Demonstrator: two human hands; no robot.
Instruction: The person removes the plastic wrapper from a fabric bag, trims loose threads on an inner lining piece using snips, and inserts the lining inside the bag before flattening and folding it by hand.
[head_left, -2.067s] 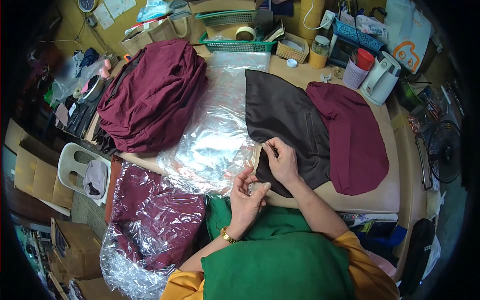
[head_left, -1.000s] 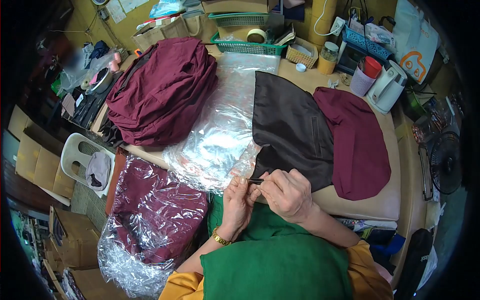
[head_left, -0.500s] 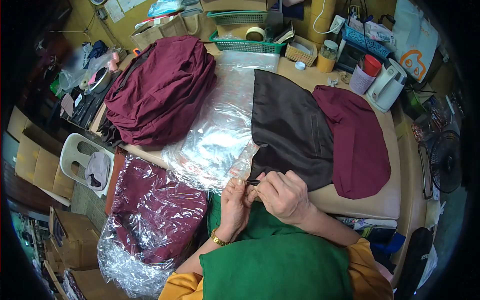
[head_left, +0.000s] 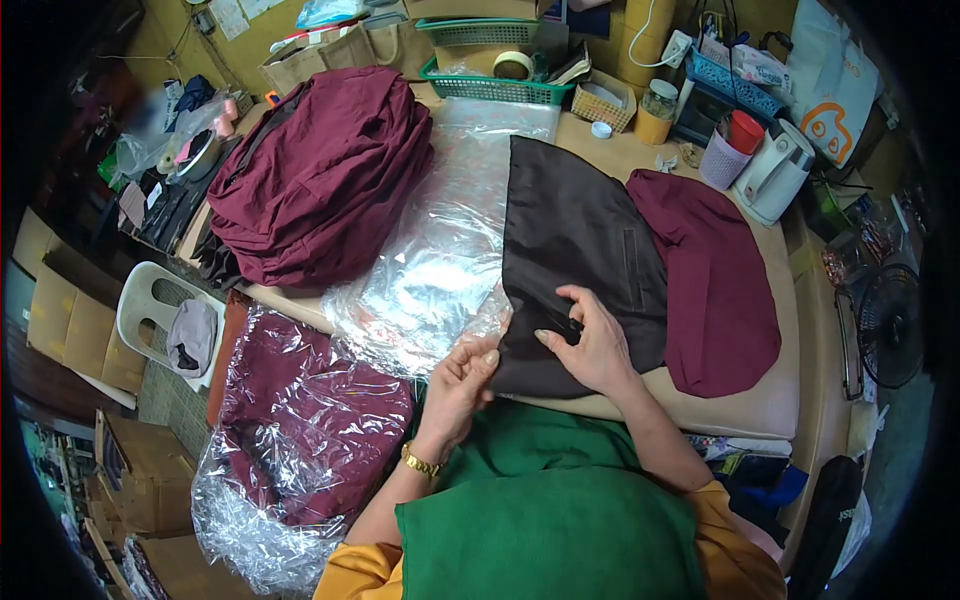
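Observation:
A dark brown-black satiny cloth (head_left: 570, 240) with a slit-like welt lies flat on the padded table, attached to or beside a folded maroon cloth (head_left: 715, 290). Over its lower part is my right hand (head_left: 598, 345), index finger and thumb apart, with a small black tool (head_left: 570, 327) held in the palm side; its kind is partly hidden. At the cloth's lower left corner, my left hand (head_left: 458, 388) is closed in a pinch, and what it grips does not show. Clear plastic sheets (head_left: 430, 250) lie left of the dark cloth, close to my left fingertips.
A heap of maroon garments (head_left: 320, 180) lies at the back left. Below it, a plastic-wrapped maroon bundle (head_left: 320, 420) hangs by the table edge. At the back stand a green basket (head_left: 500, 93), a jar (head_left: 658, 108) and a white kettle (head_left: 775, 170).
My hands were together at the cloth's lower edge around the black tool. Now my right hand has moved up and right with the tool, its fingers spreading; my left hand has shifted slightly left.

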